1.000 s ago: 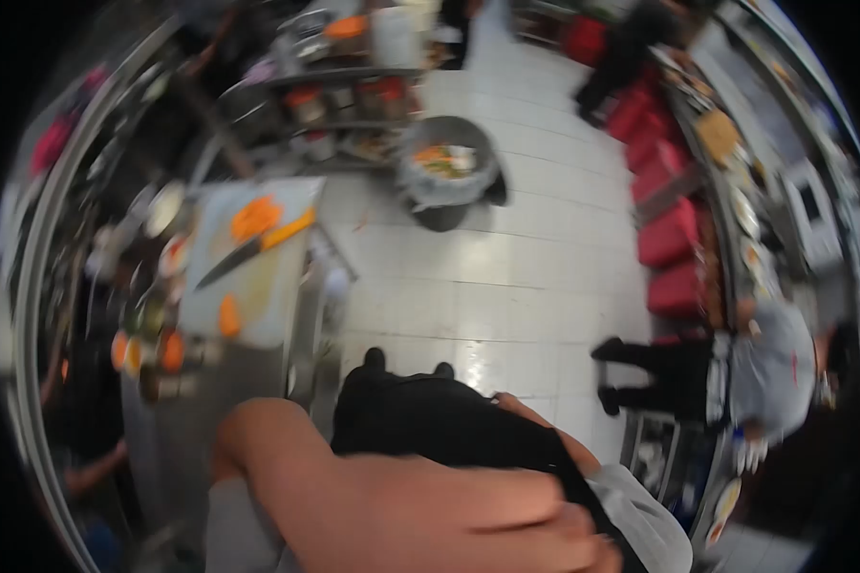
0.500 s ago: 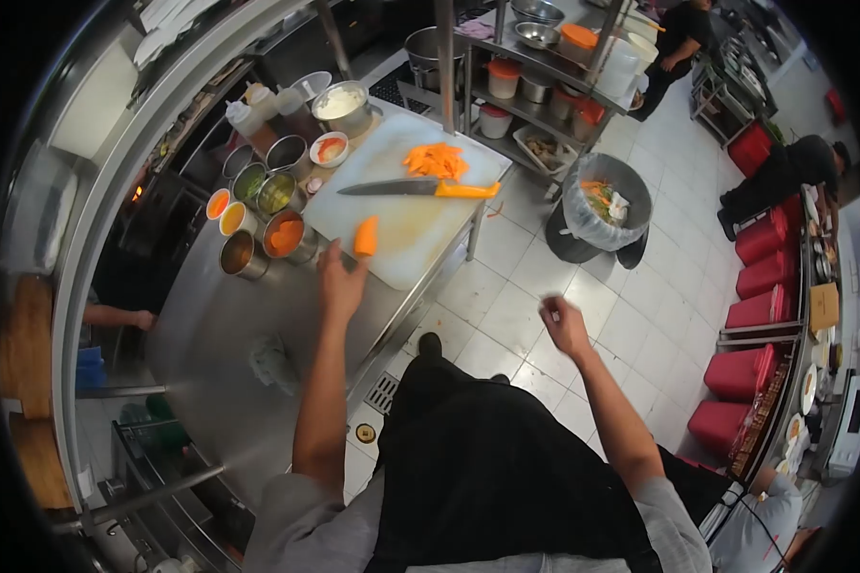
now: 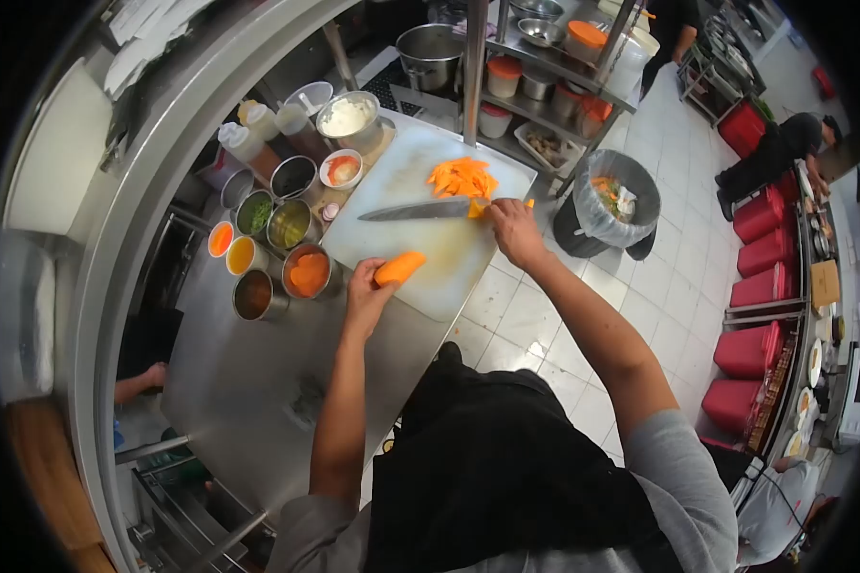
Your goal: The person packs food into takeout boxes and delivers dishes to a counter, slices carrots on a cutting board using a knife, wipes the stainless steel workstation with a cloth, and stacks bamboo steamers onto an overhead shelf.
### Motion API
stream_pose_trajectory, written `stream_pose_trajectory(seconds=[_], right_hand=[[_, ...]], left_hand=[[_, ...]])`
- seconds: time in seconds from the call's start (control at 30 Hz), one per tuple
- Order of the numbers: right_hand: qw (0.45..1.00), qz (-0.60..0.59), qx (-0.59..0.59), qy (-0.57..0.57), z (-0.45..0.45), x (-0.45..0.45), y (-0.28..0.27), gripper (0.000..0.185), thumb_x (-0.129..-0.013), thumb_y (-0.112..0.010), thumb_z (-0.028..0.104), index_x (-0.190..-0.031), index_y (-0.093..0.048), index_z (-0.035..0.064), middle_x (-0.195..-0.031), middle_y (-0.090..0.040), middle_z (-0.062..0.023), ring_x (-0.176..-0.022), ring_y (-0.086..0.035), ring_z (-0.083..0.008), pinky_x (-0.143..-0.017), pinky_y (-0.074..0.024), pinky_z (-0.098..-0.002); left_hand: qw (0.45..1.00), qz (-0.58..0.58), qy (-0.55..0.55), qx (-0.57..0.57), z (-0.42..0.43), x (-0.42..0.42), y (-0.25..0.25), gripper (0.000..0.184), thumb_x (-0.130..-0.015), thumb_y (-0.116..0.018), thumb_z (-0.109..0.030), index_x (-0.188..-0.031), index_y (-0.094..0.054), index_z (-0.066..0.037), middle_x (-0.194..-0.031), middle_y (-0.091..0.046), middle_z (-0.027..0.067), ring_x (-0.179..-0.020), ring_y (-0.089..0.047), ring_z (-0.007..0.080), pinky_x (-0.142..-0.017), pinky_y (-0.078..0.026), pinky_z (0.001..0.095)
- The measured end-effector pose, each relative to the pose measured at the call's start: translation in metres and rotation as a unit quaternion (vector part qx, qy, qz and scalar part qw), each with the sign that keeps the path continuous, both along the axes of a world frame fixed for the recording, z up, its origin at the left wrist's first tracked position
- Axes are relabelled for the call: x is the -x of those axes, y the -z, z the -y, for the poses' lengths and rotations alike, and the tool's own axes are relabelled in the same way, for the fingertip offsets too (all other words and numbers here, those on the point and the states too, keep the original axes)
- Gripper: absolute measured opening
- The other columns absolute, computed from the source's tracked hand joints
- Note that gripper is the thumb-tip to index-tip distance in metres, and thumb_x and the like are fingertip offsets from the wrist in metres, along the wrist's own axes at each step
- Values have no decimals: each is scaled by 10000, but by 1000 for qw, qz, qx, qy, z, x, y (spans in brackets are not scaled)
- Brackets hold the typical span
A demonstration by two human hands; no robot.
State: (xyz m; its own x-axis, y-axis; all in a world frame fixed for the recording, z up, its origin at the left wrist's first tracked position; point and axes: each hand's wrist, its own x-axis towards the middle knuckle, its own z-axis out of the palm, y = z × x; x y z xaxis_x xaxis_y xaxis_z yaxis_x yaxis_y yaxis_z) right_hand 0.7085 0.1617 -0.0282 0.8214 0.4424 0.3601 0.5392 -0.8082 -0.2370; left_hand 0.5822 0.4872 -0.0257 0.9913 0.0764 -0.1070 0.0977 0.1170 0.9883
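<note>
My left hand (image 3: 365,294) grips an orange carrot piece (image 3: 400,268) over the near left edge of the white cutting board (image 3: 392,220). My right hand (image 3: 516,229) is closed on the yellow handle of a large knife (image 3: 416,211), whose blade lies flat on the board and points left. Just beyond the knife sits a pile of sliced carrot (image 3: 462,179). Left of the board stand metal containers, one holding orange slices (image 3: 308,275), and a small white bowl (image 3: 341,170) with red and white food.
Squeeze bottles (image 3: 248,145) and a pot of white food (image 3: 348,117) stand behind the containers. A lined waste bin (image 3: 615,199) is on the floor right of the board. Shelves (image 3: 535,110) rise beyond. Other people (image 3: 784,158) are at the right and far back.
My left hand has taken hold of the carrot piece and lifted it. My right hand has moved from beside the table onto the knife handle. The view has steadied since the blurred earliest frame.
</note>
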Motion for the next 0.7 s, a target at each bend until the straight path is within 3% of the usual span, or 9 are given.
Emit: stream_pose_trajectory(seconds=[0.2,0.3,0.47,0.57,0.6,0.7], right_hand=[[997,21,71,8,-8,-9,7,313,-933,-537,110,-1241,-594,101,-1200,-637,-102,-1160,-588,-303,-998,-426,-508],[994,-19,107,1,-10,-6,5,335,-922,-551,109,-1256,-578,110,-1167,-626,-117,-1138,-589,-302,-992,-423,-504],[991,-101,76,-36,-12,18,-20,424,-867,-632,110,-1282,-548,107,-1131,-607,-176,-1097,-611,-356,-934,-483,-495],[970,-236,-27,-42,-17,49,-44,454,-860,-648,114,-1298,-529,93,-1114,-592,-208,-1005,-636,-441,-884,-533,-513],[960,-272,-38,-46,-17,59,-53,415,-920,-611,142,-1315,-502,79,-1101,-611,-251,-952,-649,-488,-870,-552,-529],[945,-311,-78,-68,-10,75,-35,375,-966,-584,166,-1310,-486,55,-1078,-643,-301,-986,-661,-475,-864,-547,-528]], left_hand=[[982,104,-49,-149,17,-7,11,450,-849,-773,14,-1227,-529,-16,-1147,-646,101,-1032,-657,194,-907,-528,335],[922,150,-71,-349,23,-8,13,453,-800,-797,-6,-1188,-562,-19,-1136,-643,112,-1029,-646,255,-908,-528,380],[879,211,-98,-416,28,-9,8,440,-761,-773,-1,-1171,-617,-13,-1179,-600,147,-1076,-600,344,-935,-510,417],[872,225,-66,-430,22,-6,-7,438,-772,-741,15,-1196,-633,-7,-1213,-578,162,-1108,-586,358,-952,-501,420],[873,228,-49,-428,21,-4,-11,438,-776,-730,21,-1203,-638,-5,-1223,-571,166,-1115,-584,360,-957,-498,421],[887,201,-31,-414,20,-6,-7,483,-788,-717,30,-1258,-615,-13,-1245,-533,181,-1088,-597,379,-974,-494,455]])
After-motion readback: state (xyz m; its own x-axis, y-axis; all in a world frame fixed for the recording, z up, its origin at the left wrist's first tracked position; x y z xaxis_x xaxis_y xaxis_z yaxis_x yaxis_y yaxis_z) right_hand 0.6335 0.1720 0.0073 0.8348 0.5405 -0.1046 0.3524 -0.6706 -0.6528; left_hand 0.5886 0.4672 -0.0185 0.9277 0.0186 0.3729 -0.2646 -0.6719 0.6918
